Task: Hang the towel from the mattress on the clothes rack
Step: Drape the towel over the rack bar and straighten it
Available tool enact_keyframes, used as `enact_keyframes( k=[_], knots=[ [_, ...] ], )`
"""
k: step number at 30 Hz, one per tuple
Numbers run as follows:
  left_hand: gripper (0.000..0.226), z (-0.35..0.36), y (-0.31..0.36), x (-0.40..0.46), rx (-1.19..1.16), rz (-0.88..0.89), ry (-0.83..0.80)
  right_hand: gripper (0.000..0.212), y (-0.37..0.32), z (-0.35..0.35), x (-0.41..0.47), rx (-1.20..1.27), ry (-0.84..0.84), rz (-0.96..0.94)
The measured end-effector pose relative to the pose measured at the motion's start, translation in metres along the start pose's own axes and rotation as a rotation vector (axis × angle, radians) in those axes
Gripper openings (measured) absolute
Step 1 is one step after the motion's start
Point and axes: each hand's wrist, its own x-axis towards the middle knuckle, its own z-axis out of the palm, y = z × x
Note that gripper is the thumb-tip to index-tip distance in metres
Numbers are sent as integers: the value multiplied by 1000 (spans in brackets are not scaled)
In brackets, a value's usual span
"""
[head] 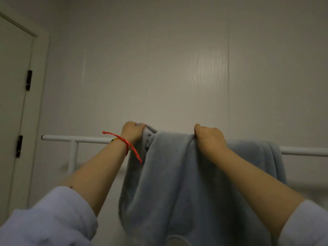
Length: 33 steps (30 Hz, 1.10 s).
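A grey-blue towel (170,183) hangs down in front of me, its top edge lying along the white top bar of the clothes rack (85,139). My left hand (132,131), with a red string on the wrist, grips the towel's upper left corner just above the bar. My right hand (209,139) clutches the top edge further right, at the bar. Part of the towel drapes over the bar to the right of that hand. The mattress is out of view.
A pale panelled wall (177,68) stands right behind the rack. A closed door (12,103) with black hinges is at the left. The rack's white upright post (73,157) drops below the bar's left end; the bar continues to the right edge.
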Motion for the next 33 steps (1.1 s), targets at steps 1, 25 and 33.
enact_keyframes(
  k=[1,25,33],
  knots=[
    [35,-3,-3,6,18,15,37,20,-1,3,2,-7,-5,3],
    [17,71,41,-3,180,569,-198,16,11,2,-46,-72,246,338],
    [25,141,94,-69,140,844,-412,14,74,-18,-93,40,363,722]
  ],
)
